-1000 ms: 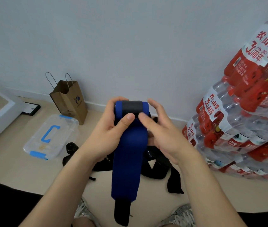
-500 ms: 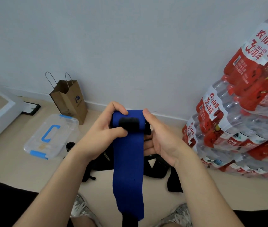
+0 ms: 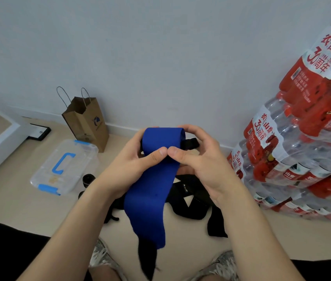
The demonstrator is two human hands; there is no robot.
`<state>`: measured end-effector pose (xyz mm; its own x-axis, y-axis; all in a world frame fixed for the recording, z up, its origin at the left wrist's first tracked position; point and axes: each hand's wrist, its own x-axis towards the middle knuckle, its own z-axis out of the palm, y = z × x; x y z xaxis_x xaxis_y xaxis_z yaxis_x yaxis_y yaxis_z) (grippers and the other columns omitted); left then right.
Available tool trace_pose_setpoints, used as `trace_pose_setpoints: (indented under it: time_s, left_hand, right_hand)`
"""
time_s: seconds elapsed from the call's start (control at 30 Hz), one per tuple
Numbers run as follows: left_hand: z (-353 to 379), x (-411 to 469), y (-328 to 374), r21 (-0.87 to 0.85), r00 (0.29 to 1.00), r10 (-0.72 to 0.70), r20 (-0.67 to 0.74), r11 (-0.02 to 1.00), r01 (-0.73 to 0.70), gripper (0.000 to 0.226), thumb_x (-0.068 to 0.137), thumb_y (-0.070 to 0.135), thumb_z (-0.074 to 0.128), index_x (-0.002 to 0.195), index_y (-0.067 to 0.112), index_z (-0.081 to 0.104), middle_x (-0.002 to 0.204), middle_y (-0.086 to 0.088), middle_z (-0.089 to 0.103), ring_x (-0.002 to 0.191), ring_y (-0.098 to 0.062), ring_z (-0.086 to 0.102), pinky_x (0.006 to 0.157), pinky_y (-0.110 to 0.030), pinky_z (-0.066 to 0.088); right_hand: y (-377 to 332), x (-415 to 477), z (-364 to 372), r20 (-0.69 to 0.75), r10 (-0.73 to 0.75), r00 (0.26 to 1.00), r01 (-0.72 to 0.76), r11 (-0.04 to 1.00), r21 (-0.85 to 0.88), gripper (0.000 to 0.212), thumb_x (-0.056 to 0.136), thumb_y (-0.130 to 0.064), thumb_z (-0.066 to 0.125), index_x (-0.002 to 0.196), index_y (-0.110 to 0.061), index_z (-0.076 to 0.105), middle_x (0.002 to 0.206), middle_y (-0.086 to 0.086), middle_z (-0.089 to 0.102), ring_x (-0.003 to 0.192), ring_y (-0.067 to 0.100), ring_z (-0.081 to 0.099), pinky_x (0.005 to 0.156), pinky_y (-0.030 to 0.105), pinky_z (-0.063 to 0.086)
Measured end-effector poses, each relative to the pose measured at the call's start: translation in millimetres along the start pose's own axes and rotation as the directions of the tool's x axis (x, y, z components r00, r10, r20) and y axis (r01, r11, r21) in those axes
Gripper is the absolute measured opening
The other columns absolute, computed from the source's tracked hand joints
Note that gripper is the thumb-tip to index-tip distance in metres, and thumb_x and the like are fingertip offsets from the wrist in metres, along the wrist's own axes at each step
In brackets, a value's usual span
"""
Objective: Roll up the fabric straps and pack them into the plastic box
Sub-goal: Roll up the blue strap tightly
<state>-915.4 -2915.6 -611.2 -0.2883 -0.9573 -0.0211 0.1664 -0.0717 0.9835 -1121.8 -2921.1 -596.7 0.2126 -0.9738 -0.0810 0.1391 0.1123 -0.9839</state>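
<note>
Head view | we count one blue strap (image 3: 150, 189), one plastic box (image 3: 75, 171) | top rolled, tail hanging | left hand (image 3: 132, 165), right hand (image 3: 199, 159) pinch it

left hand (image 3: 134, 163): fingers curled round left edge of blue strap (image 3: 150, 191), thumb pressing its front | right hand (image 3: 201, 161): curled round right edge, thumb-tip touching left thumb | forearms (image 3: 65, 228): converge from below strap

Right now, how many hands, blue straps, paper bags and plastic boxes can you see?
Hands: 2, the left hand and the right hand
Blue strap: 1
Paper bag: 1
Plastic box: 1
Total: 5
</note>
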Motion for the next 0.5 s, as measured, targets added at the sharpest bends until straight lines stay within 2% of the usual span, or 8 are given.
trace_pose_setpoints:
  time_s: [0.1,0.2,0.3,0.37,0.4,0.43,0.5]
  left_hand:
    - [2.5,-0.1,1.9,0.009,0.998,-0.045,-0.042,0.999,0.045,0.038,0.099,0.043,0.073,0.134,0.037,0.06,0.122,-0.004,0.076,0.108,-0.026,0.077,0.082,-0.035,0.064]
    - [1.6,1.3,2.5,0.013,0.997,-0.006,-0.076,1.0,0.007,0.042,0.1,0.032,0.074,0.136,0.035,0.054,0.116,-0.004,0.075,0.095,-0.026,0.077,0.075,-0.038,0.065]
    - [0.0,2.4,3.8,-0.033,0.996,0.023,-0.092,0.999,-0.026,0.043,0.099,0.022,0.076,0.134,0.033,0.054,0.114,0.0,0.075,0.089,-0.025,0.076,0.072,-0.041,0.065]
    - [-1.7,2.8,3.3,-0.052,0.994,0.023,-0.105,0.998,-0.028,0.043,0.096,0.017,0.079,0.131,0.031,0.059,0.114,0.001,0.073,0.089,-0.024,0.075,0.073,-0.041,0.064]
    - [-3.2,3.1,1.5,-0.048,0.993,0.022,-0.116,0.998,-0.028,0.044,0.093,0.014,0.082,0.129,0.029,0.061,0.115,0.001,0.072,0.091,-0.024,0.074,0.075,-0.043,0.065]
    - [-4.7,3.1,-0.1,-0.041,0.991,0.013,-0.131,0.999,-0.019,0.046,0.09,0.01,0.085,0.127,0.028,0.064,0.117,-0.001,0.071,0.094,-0.025,0.074,0.078,-0.047,0.066]
    - [-6.6,3.6,-2.6,-0.038,0.986,-0.02,-0.164,0.999,0.014,0.043,0.085,0.004,0.082,0.12,0.024,0.068,0.123,-0.01,0.07,0.097,-0.03,0.073,0.084,-0.053,0.064]
  right_hand:
    - [-0.8,-1.7,-3.7,0.018,-0.088,0.996,0.09,0.985,-0.15,0.058,0.083,-0.007,0.09,0.13,-0.036,0.071,0.123,0.015,0.066,0.09,0.036,0.082,0.075,0.05,0.069]
    - [3.3,-1.1,-3.2,0.017,-0.129,0.991,0.13,0.969,-0.21,0.066,0.084,-0.007,0.085,0.135,-0.046,0.067,0.131,0.011,0.064,0.09,0.032,0.083,0.079,0.047,0.069]
    - [9.2,1.8,-4.8,0.0,-0.076,0.997,0.074,0.973,-0.22,0.08,0.087,0.002,0.063,0.141,-0.056,0.056,0.14,0.012,0.061,0.097,0.031,0.081,0.088,0.055,0.066]
    - [10.5,1.5,-9.3,0.059,-0.071,0.996,0.084,0.968,-0.235,0.096,0.089,0.011,0.056,0.148,-0.062,0.041,0.134,0.004,0.066,0.099,0.029,0.082,0.089,0.053,0.066]
    - [10.4,0.3,-10.0,0.098,-0.091,0.991,0.117,0.944,-0.309,0.103,0.09,0.011,0.062,0.151,-0.067,0.032,0.128,-0.006,0.069,0.098,0.025,0.081,0.086,0.049,0.067]
    - [10.4,-1.0,-9.0,0.134,-0.109,0.985,0.155,0.898,-0.412,0.111,0.088,0.007,0.071,0.152,-0.071,0.024,0.134,-0.015,0.064,0.096,0.021,0.08,0.082,0.045,0.069]
    - [10.8,-2.4,-2.7,0.163,-0.149,0.975,0.219,0.736,-0.64,0.118,0.082,-0.008,0.086,0.153,-0.075,0.019,0.158,-0.018,0.031,0.102,0.014,0.073,0.078,0.034,0.066]
